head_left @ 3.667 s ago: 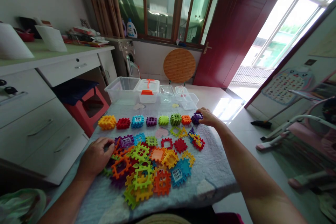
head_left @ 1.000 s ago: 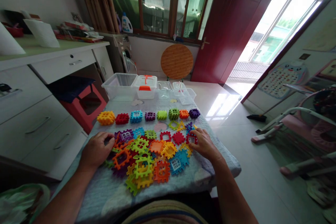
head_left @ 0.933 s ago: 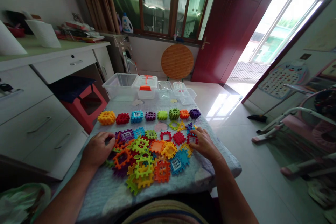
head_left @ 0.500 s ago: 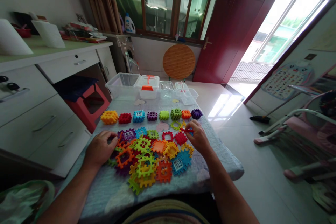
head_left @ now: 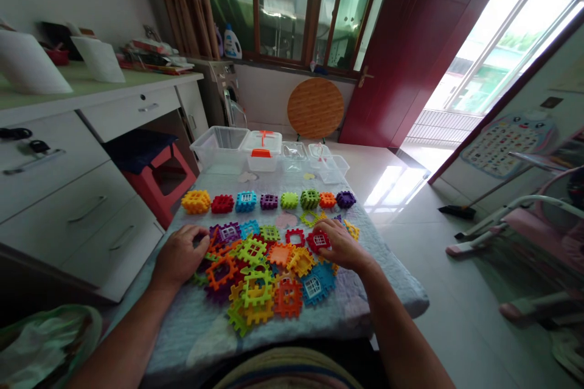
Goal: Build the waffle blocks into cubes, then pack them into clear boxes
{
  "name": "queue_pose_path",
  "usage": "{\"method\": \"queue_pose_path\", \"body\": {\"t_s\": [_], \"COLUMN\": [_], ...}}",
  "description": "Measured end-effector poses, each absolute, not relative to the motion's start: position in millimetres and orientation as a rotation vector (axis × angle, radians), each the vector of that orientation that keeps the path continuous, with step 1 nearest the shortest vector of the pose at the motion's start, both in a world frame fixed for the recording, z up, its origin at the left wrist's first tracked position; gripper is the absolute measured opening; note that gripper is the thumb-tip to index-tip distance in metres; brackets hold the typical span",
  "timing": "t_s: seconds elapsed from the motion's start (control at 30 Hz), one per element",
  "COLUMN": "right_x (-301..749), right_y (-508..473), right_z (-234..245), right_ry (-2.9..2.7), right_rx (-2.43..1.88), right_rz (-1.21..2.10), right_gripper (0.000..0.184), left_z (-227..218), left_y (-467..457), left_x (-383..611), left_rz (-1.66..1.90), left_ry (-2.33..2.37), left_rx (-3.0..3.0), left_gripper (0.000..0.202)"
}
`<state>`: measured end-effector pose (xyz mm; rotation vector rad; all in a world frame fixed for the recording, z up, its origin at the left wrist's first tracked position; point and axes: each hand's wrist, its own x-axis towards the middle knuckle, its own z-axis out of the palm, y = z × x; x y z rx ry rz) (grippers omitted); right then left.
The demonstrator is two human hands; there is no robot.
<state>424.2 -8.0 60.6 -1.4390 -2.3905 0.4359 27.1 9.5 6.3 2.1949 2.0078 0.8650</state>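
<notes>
My right hand [head_left: 341, 245] has its fingertips on a red toothed building block [head_left: 318, 242] with a white window grid, at the right of a loose pile. My left hand [head_left: 179, 253] rests at the pile's left edge, fingers curved and thumb apart, with nothing visible in it. Beside it lie a purple block [head_left: 229, 232] with a white grid and an orange frame block [head_left: 222, 272]. Lime frame blocks [head_left: 252, 250], a light orange block [head_left: 280, 253] and a blue block [head_left: 319, 284] overlap in the heap. A red frame block [head_left: 294, 237] lies left of my right fingers.
Beyond the pile runs a row of sorted block stacks, from yellow [head_left: 196, 202] to dark purple [head_left: 345, 199]. Clear plastic bins [head_left: 219, 146] and a lidded box [head_left: 263, 161] stand at the table's far end. A red stool [head_left: 159, 179] is on the left.
My right hand has moved slightly down and in, onto the red block, which now shows a white window grid. A yellow block shows beyond my right hand. My left hand stays beside the pile.
</notes>
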Motion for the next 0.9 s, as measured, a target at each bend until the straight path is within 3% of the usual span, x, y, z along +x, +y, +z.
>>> {"method": "queue_pose_path", "body": {"t_s": [0.3,0.9], "right_x": [420,401], "right_y": [1,9], "right_z": [65,89], "right_ry": [-2.633,-2.681], "right_rx": [-1.457,-1.431], "right_rz": [0.427,0.324], "right_gripper": [0.058,0.039], "left_z": [1,9], "left_y": [11,7], "left_x": [24,31], "left_rz": [0.883,0.968], "left_ry": [2.02,2.025], "left_rx": [2.213,2.178], "left_gripper": [0.024,0.019]}}
